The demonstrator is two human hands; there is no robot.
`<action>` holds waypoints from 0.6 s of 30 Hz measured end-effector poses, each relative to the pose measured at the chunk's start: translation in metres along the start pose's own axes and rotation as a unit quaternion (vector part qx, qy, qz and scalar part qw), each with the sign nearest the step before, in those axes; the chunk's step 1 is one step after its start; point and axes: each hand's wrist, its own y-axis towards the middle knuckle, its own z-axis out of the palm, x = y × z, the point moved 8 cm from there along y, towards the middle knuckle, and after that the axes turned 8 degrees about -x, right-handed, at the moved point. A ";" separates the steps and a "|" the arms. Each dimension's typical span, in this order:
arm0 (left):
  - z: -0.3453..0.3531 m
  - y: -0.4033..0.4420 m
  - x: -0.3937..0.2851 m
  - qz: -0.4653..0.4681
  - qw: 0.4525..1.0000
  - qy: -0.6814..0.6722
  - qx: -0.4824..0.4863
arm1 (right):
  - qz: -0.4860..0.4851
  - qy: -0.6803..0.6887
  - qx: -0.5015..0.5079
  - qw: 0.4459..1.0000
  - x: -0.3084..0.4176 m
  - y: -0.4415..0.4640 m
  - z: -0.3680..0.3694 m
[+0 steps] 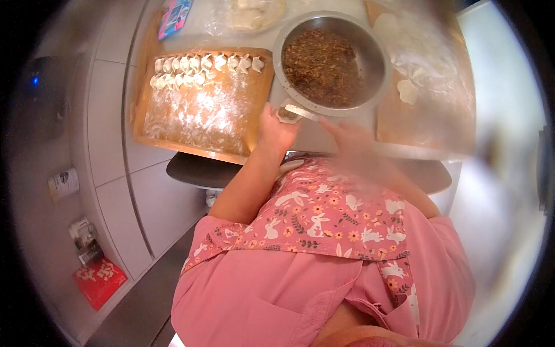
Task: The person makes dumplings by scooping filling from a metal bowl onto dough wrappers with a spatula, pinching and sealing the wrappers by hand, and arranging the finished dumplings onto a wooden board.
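Observation:
My left hand (276, 128) is closed around the edge of a round dumpling wrapper (287, 115) that has some dark filling on it. My right hand (349, 137), partly smeared, grips a flat filling spatula (300, 112), whose pale blade lies over the wrapper. Just beyond both hands stands a metal bowl (378, 61) of dark brown minced filling (321, 66). To the left, a floured wooden tray (196, 115) carries two rows of pleated dumplings (208, 62) along its far side.
A second wooden board (393, 118) on the right bears flour and a loose dumpling wrapper (407, 91). Dough under clear plastic (251, 14) lies at the back, left of the bowl. A blue and pink packet (175, 18) is at the far left. A dark rounded seat (193, 172) sits below the table edge.

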 end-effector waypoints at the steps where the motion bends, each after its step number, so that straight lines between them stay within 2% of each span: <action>1: 0.005 0.000 0.003 -0.042 0.991 -0.109 0.069 | -0.005 0.000 -0.006 1.000 0.004 0.005 -0.007; 3: 0.010 -0.003 0.003 -0.123 0.918 -0.318 0.202 | -0.007 0.001 -0.011 1.000 0.008 0.010 -0.012; 5: -0.001 0.003 0.005 -0.163 0.856 -0.413 0.264 | -0.069 -0.028 -0.007 0.997 0.016 0.013 -0.012; 9: 0.003 -0.006 -0.007 -0.143 0.885 -0.355 0.265 | -0.127 -0.039 -0.008 0.991 0.026 0.018 -0.019; 12: 0.007 -0.011 -0.013 -0.128 0.899 -0.328 0.261 | -0.134 -0.023 -0.022 0.990 0.025 0.020 -0.029; 18: 0.022 -0.021 -0.023 -0.137 0.881 -0.352 0.286 | -0.132 -0.039 -0.003 0.990 0.024 0.015 -0.025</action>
